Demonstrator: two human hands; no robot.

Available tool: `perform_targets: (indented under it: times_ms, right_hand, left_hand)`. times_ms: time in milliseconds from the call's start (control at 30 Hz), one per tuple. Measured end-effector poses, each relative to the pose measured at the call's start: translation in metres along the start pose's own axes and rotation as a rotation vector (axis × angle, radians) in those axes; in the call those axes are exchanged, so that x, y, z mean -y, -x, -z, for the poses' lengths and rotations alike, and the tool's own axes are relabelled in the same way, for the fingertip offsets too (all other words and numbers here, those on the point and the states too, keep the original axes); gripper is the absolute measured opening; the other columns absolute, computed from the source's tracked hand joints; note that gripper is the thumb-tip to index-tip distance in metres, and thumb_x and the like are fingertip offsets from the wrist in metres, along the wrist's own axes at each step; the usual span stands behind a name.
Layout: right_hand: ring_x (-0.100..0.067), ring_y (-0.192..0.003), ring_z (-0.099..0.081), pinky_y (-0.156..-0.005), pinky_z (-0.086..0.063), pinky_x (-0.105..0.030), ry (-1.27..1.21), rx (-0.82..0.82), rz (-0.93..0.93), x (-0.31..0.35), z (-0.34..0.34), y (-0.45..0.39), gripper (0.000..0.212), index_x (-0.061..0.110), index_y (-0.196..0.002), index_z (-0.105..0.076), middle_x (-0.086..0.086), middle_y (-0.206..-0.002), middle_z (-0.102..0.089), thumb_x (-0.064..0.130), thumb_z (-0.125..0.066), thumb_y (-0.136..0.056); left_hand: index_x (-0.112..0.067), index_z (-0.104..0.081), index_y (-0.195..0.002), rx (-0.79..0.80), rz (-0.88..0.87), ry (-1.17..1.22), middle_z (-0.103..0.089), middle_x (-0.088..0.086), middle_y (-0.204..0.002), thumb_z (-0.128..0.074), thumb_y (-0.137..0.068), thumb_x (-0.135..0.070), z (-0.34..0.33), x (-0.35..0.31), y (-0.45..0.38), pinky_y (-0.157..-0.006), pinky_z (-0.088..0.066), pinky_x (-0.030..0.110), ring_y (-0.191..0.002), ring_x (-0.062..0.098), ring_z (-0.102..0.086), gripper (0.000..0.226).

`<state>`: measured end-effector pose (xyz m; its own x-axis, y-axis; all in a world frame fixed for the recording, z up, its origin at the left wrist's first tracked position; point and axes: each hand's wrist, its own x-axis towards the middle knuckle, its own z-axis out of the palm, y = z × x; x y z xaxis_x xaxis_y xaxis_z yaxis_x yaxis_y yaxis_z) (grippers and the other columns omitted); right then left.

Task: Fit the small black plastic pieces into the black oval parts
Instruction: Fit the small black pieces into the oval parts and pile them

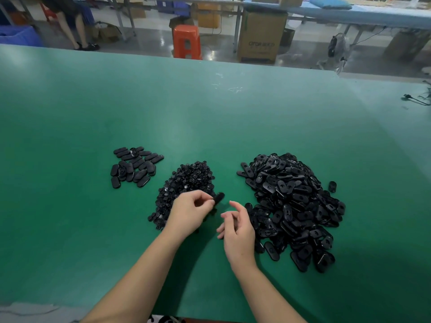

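On the green table [210, 117] lie three black heaps. A big pile of oval parts [296, 206] is at the right. A pile of small round pieces [186, 180] is in the middle. A smaller group of oval parts [134, 166] lies flat at the left. My left hand [189, 210] is over the near edge of the small-piece pile and pinches a blurred black oval part [218, 198] at its fingertips. My right hand [235, 227] hovers just right of it, fingers loosely curled, holding nothing that I can see.
One stray oval part [332, 186] lies right of the big pile. A black cable [417, 99] lies at the table's far right edge. Beyond the table stand an orange stool [186, 41], a cardboard box [260, 36] and another person [77, 22].
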<state>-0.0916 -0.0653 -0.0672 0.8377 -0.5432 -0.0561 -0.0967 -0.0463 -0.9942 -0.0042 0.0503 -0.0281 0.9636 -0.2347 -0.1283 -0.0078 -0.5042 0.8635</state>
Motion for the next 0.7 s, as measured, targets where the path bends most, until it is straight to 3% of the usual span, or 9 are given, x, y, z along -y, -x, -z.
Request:
perform_targets:
  times_ms: [67, 167, 367, 500, 600, 700]
  right_hand:
    - [-0.011, -0.060, -0.063, -0.058, -0.056, -0.033, 0.014, 0.018, -0.009, 0.001, 0.000, 0.001, 0.026, 0.034, -0.109, -0.061, 0.005, -0.085, -0.069, 0.010, -0.052, -0.102]
    - [-0.010, -0.060, -0.064, -0.059, -0.056, -0.033, 0.062, 0.054, -0.011, 0.003, 0.002, 0.002, 0.019, 0.030, -0.102, -0.063, 0.008, -0.083, -0.069, 0.014, -0.053, -0.102]
    - [-0.011, -0.062, -0.065, -0.060, -0.058, -0.037, 0.105, 0.083, -0.019, 0.005, 0.003, 0.003, 0.017, 0.030, -0.098, -0.063, 0.009, -0.084, -0.069, 0.017, -0.053, -0.102]
    - [-0.011, -0.061, -0.065, -0.060, -0.057, -0.040, 0.121, 0.090, -0.014, 0.005, 0.003, 0.003, 0.017, 0.030, -0.096, -0.064, 0.005, -0.081, -0.069, 0.018, -0.053, -0.102]
    - [-0.010, -0.060, -0.065, -0.059, -0.057, -0.041, 0.127, 0.097, -0.005, 0.005, 0.003, 0.003, 0.018, 0.029, -0.094, -0.065, 0.002, -0.080, -0.068, 0.018, -0.053, -0.102]
    - [-0.009, -0.059, -0.064, -0.059, -0.056, -0.043, 0.131, 0.092, 0.000, 0.005, 0.002, 0.003, 0.018, 0.026, -0.092, -0.065, -0.001, -0.080, -0.067, 0.016, -0.053, -0.101]
  left_hand:
    - [-0.027, -0.073, -0.079, -0.077, 0.041, -0.012, -0.065, -0.015, -0.059, -0.073, -0.088, -0.024, 0.017, 0.003, -0.012, -0.056, -0.051, 0.028, -0.051, 0.005, -0.055, 0.010]
    - [-0.025, -0.073, -0.084, -0.196, 0.093, -0.066, -0.071, -0.008, -0.074, -0.070, -0.090, -0.025, 0.049, 0.011, -0.031, -0.064, -0.057, 0.033, -0.061, 0.014, -0.062, 0.006]
    - [-0.014, -0.073, -0.094, -0.417, 0.288, 0.132, -0.074, 0.007, -0.086, -0.066, -0.092, -0.015, 0.102, 0.043, -0.068, -0.058, -0.047, 0.031, -0.053, 0.020, -0.050, 0.007]
    - [-0.008, -0.067, -0.124, -0.530, 0.331, 0.229, -0.068, 0.005, -0.094, -0.062, -0.095, -0.009, 0.115, 0.050, -0.081, -0.058, -0.048, 0.031, -0.059, 0.019, -0.051, 0.029]
    - [-0.012, -0.061, -0.135, -0.550, 0.306, 0.188, -0.066, 0.000, -0.099, -0.060, -0.097, -0.011, 0.110, 0.049, -0.082, -0.081, -0.057, 0.041, -0.079, 0.021, -0.061, 0.038]
    - [-0.018, -0.065, -0.128, -0.547, 0.257, 0.128, -0.064, -0.010, -0.087, -0.059, -0.094, -0.014, 0.100, 0.046, -0.078, -0.068, -0.051, 0.030, -0.073, 0.014, -0.060, 0.034]
